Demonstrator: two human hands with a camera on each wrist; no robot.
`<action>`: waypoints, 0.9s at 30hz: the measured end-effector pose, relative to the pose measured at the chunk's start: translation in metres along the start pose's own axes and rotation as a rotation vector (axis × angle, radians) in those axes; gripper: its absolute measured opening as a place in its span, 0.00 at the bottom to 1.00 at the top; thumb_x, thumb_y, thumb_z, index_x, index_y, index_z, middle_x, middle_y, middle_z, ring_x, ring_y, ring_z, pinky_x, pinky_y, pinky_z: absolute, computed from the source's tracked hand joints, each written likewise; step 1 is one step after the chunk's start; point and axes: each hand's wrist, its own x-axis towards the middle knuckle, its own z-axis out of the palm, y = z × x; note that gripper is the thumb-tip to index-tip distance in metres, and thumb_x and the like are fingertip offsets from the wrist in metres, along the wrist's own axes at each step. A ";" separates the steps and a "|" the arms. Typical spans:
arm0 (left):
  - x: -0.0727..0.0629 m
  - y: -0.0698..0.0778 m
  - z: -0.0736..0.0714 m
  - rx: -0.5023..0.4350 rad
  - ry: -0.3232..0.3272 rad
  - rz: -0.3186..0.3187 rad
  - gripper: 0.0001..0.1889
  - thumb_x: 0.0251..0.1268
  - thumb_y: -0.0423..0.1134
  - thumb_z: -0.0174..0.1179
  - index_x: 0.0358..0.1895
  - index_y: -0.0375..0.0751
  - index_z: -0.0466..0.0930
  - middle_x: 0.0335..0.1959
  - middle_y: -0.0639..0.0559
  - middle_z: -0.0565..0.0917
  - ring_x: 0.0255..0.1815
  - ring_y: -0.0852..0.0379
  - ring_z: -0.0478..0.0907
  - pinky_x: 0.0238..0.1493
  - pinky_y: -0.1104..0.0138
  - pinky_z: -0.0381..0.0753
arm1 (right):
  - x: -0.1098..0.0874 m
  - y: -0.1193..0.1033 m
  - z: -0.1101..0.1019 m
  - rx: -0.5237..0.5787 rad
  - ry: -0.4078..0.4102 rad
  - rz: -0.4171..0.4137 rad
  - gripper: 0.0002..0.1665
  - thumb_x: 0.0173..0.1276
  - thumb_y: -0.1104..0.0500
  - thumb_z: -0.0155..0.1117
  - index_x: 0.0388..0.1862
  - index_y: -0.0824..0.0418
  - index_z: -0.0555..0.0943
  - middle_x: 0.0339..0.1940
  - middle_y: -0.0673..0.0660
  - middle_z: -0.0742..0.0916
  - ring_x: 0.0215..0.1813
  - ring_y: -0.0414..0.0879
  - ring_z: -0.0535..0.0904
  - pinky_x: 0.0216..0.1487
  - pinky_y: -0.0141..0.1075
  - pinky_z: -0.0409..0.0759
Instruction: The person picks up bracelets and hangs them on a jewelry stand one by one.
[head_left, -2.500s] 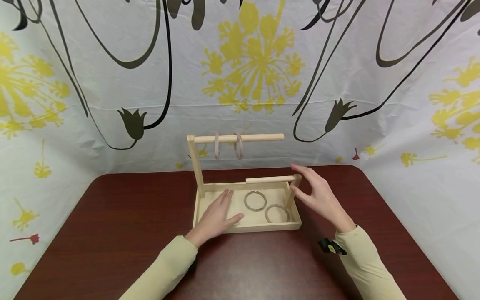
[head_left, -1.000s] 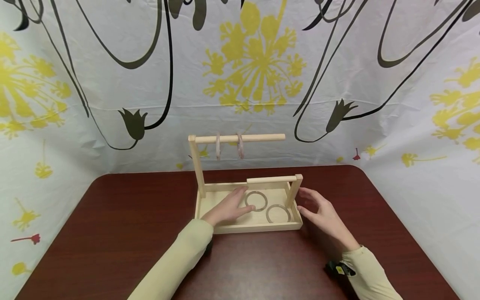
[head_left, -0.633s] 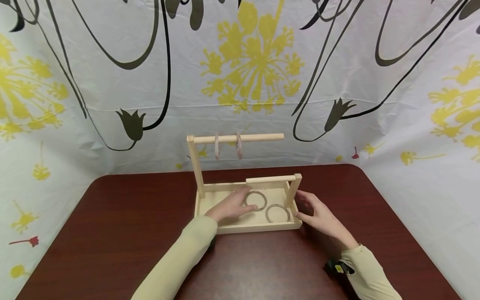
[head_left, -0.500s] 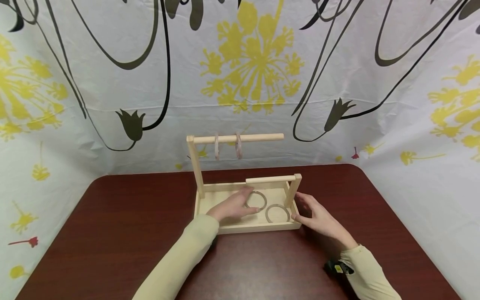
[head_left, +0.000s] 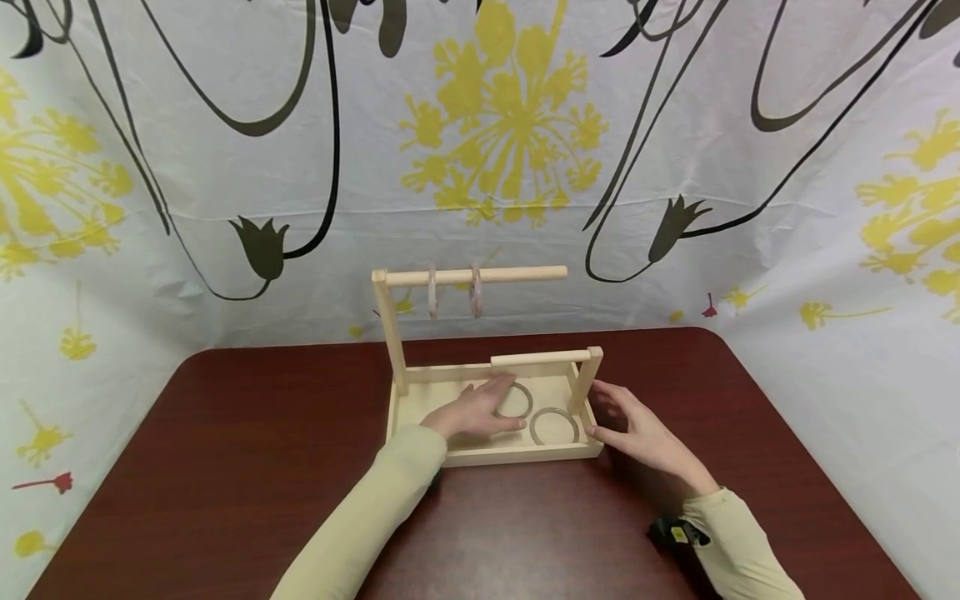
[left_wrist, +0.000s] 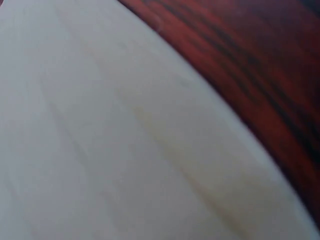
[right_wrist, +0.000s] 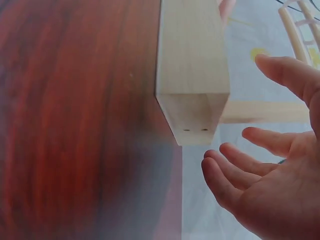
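Observation:
A pale wooden stand (head_left: 517,457) with a shallow tray base sits on the table, seen in the head view. Two bangles, a far-left one (head_left: 432,293) and a pinkish one (head_left: 476,292), hang on its tall bar. Inside the tray lie two more, a front bangle (head_left: 555,427) and a rear bangle (head_left: 528,404). My left hand (head_left: 476,412) reaches over the tray, thumb and fingers apart, covering the rear bangle's left side. Beside the tray's right end is my right hand (head_left: 645,429); the right wrist view shows its fingers (right_wrist: 280,75) spread and holding nothing.
The upper bar (head_left: 517,274) and the shorter lower bar (head_left: 536,359) extend above the tray. A patterned cloth (head_left: 337,167) rises behind the dark red table (head_left: 285,417). A blurred pale surface (left_wrist: 100,125) fills much of the left wrist view.
My left hand has moved right across the tray to the rear bangle. My right hand has come down from the short bar's post to the tray's right end. The bangles keep their places.

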 end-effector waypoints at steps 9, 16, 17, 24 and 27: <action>-0.003 -0.001 0.003 0.069 -0.029 0.009 0.45 0.68 0.59 0.53 0.77 0.35 0.45 0.78 0.43 0.47 0.77 0.51 0.42 0.71 0.46 0.40 | -0.001 0.001 -0.003 0.026 -0.011 0.021 0.42 0.64 0.61 0.69 0.72 0.68 0.61 0.64 0.70 0.71 0.63 0.66 0.70 0.59 0.59 0.68; -0.007 0.000 0.004 0.139 0.000 0.022 0.42 0.68 0.55 0.56 0.75 0.33 0.51 0.75 0.40 0.54 0.75 0.48 0.51 0.71 0.46 0.46 | -0.002 -0.001 -0.002 0.038 -0.067 0.023 0.42 0.64 0.60 0.69 0.72 0.69 0.61 0.64 0.72 0.71 0.62 0.68 0.71 0.57 0.58 0.70; -0.007 0.000 0.004 0.142 0.005 0.023 0.42 0.68 0.54 0.57 0.75 0.33 0.52 0.74 0.39 0.55 0.74 0.47 0.52 0.70 0.46 0.47 | -0.002 -0.001 -0.003 0.041 -0.069 0.024 0.42 0.64 0.60 0.69 0.72 0.69 0.60 0.64 0.72 0.70 0.62 0.68 0.71 0.57 0.58 0.70; -0.011 -0.002 0.005 0.160 0.045 0.047 0.37 0.67 0.45 0.60 0.73 0.31 0.56 0.71 0.37 0.60 0.72 0.45 0.58 0.69 0.47 0.52 | -0.003 -0.001 -0.003 0.061 -0.087 0.022 0.43 0.64 0.61 0.69 0.73 0.69 0.59 0.65 0.72 0.70 0.62 0.68 0.71 0.56 0.58 0.72; -0.012 -0.003 0.005 0.161 0.053 0.058 0.36 0.66 0.43 0.61 0.72 0.30 0.58 0.70 0.37 0.62 0.71 0.44 0.60 0.69 0.47 0.54 | -0.003 -0.001 -0.002 0.058 -0.094 0.018 0.43 0.64 0.61 0.68 0.73 0.70 0.59 0.65 0.72 0.70 0.62 0.68 0.70 0.56 0.58 0.72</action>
